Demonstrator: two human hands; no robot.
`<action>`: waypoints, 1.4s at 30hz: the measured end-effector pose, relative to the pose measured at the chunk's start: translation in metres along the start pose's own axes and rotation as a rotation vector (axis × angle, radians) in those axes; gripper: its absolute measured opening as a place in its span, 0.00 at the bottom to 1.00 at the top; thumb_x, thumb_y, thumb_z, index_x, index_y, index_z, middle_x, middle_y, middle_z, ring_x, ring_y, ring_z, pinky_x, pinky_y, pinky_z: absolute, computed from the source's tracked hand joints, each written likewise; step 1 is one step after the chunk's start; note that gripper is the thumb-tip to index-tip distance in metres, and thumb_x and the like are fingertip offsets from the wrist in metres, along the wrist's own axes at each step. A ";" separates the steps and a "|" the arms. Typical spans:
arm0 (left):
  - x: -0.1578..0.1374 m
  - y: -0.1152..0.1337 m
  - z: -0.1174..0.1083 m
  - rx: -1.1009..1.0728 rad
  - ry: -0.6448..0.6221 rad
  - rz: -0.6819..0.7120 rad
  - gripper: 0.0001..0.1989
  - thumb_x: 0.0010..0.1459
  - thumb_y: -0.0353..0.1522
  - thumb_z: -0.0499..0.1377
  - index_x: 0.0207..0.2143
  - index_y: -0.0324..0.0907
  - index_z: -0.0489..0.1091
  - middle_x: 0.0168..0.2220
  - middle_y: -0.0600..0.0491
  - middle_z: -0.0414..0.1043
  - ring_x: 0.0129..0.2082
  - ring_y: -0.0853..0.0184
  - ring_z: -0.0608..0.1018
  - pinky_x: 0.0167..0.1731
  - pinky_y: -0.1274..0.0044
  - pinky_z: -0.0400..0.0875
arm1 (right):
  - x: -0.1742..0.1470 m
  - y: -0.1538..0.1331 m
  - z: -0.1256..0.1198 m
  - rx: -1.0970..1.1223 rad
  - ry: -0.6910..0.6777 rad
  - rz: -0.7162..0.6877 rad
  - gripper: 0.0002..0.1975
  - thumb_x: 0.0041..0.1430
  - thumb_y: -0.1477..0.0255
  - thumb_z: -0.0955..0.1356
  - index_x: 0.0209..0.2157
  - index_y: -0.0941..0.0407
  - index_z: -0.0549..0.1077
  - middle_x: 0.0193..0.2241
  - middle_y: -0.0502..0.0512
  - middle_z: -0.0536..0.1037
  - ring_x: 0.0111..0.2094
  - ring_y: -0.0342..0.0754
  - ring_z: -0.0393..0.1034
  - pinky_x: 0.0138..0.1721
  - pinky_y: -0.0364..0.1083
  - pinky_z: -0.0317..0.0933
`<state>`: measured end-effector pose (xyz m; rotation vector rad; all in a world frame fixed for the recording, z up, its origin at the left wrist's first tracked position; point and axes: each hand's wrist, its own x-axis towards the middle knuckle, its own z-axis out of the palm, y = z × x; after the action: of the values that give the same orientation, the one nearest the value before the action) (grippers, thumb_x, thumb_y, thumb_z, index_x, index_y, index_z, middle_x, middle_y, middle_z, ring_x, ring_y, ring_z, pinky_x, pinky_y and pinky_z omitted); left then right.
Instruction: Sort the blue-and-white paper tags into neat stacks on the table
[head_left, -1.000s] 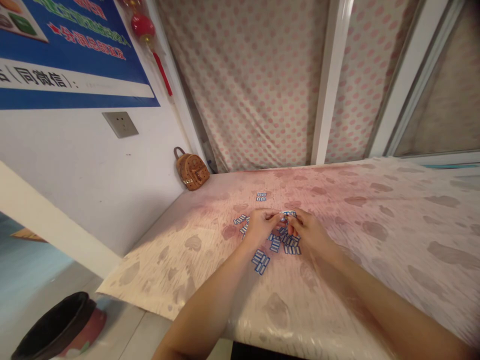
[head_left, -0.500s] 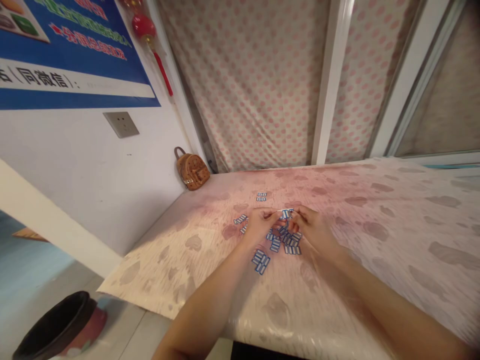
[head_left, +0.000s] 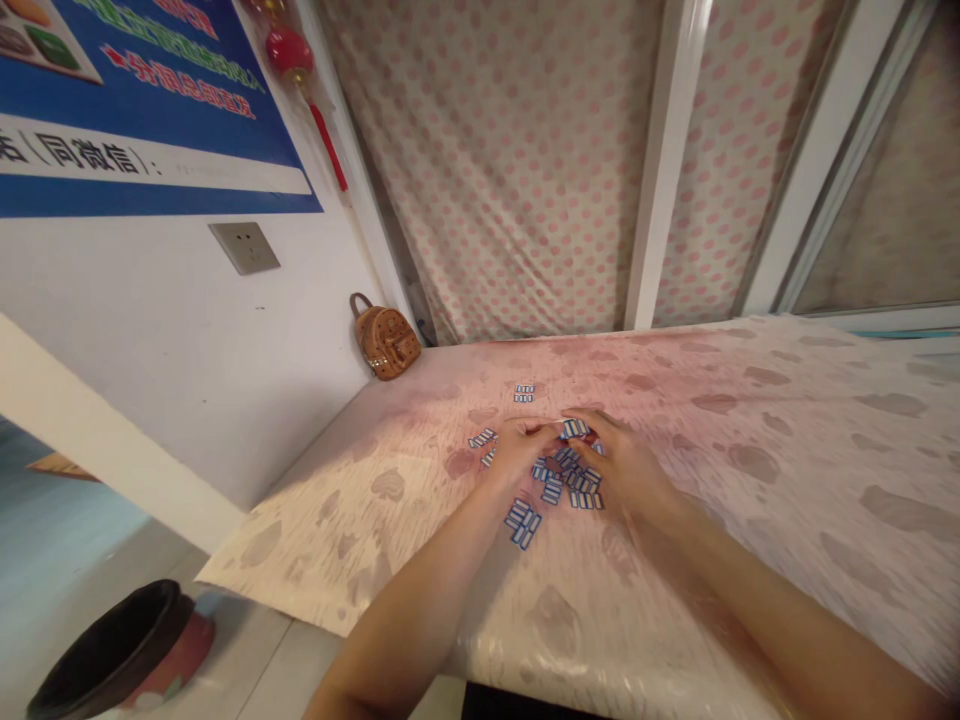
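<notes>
Above the tablecloth, my left hand (head_left: pixel 517 450) pinches the left edge of a small flat blue-and-white striped piece (head_left: pixel 576 428). My right hand (head_left: pixel 626 460) curls its finger and thumb about the right side of that same piece. Beneath and between the hands lies a loose pile of similar striped pieces (head_left: pixel 585 497), partly covered by the fingers. Nearer to me is another little group of striped pieces (head_left: pixel 523 524). Some more striped pieces (head_left: pixel 482 438) show just left of my left hand. Farther back, striped pieces (head_left: pixel 524 393) lie in two neat rows.
The table (head_left: pixel 375 560) wears a pale cloth with leaf-like prints. A small brown backpack-shaped bag (head_left: pixel 386 342) stands in the back left corner by the wall. On the floor at lower left is a dark-lined bin (head_left: pixel 120 650). A dotted curtain (head_left: pixel 510 180) hangs behind the table.
My right hand's fingers have shifted around the striped piece, and more of its striped face now shows. My left hand stays almost in place. The pieces on the table look unchanged.
</notes>
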<state>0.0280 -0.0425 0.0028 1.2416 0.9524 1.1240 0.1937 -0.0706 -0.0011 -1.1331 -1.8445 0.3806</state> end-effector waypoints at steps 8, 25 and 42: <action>-0.001 0.001 -0.001 -0.059 -0.053 -0.058 0.22 0.42 0.44 0.71 0.33 0.34 0.80 0.29 0.47 0.79 0.29 0.68 0.78 0.35 0.77 0.70 | 0.000 0.001 0.000 0.028 0.002 0.008 0.15 0.60 0.71 0.64 0.48 0.51 0.73 0.45 0.56 0.79 0.43 0.52 0.74 0.45 0.51 0.66; 0.001 0.004 -0.003 -0.062 0.005 -0.059 0.14 0.46 0.39 0.69 0.29 0.35 0.78 0.25 0.49 0.77 0.27 0.68 0.77 0.31 0.78 0.69 | 0.002 -0.006 -0.009 0.013 -0.006 0.040 0.13 0.60 0.69 0.64 0.46 0.51 0.73 0.39 0.55 0.79 0.35 0.51 0.73 0.40 0.50 0.66; -0.002 -0.003 0.006 0.031 -0.017 0.030 0.23 0.43 0.49 0.68 0.26 0.36 0.77 0.20 0.55 0.69 0.21 0.73 0.65 0.24 0.79 0.59 | 0.002 -0.008 -0.004 -0.109 -0.008 -0.052 0.13 0.61 0.71 0.64 0.45 0.52 0.75 0.43 0.57 0.78 0.44 0.55 0.73 0.46 0.53 0.65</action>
<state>0.0332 -0.0458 0.0005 1.2928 0.9446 1.1242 0.1928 -0.0742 0.0070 -1.1556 -1.9166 0.2579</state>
